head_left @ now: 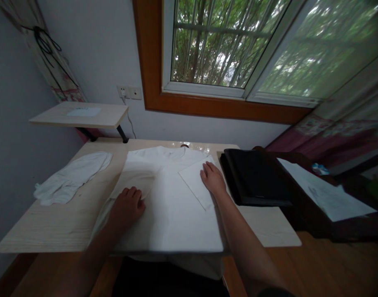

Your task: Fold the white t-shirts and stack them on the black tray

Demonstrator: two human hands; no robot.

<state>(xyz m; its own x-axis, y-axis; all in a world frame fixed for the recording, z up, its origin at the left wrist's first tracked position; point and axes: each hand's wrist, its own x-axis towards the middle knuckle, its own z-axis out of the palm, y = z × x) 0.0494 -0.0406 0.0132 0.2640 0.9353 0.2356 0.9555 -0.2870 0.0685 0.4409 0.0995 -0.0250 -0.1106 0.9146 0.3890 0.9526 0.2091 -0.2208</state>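
A white T-shirt (179, 198) lies spread on the light wooden table, its neckline toward the window and its lower part hanging over the near edge. On the right, its sleeve is folded inward over the body, and my right hand (213, 178) rests on that sleeve with fingers laid out. My left hand (129, 205) is at the lower edge of the left sleeve, fingers curled in against the cloth. The fingertips of that hand are partly hidden, but they seem to pinch the fabric.
Another folded white garment (73, 177) lies on the table (68, 231) at left. A raised shelf (108, 117) holds a paper behind it. At right sit a black folder-like object (253, 177) and a large paper sheet (327, 192) on dark furniture. A window (226, 49) is ahead.
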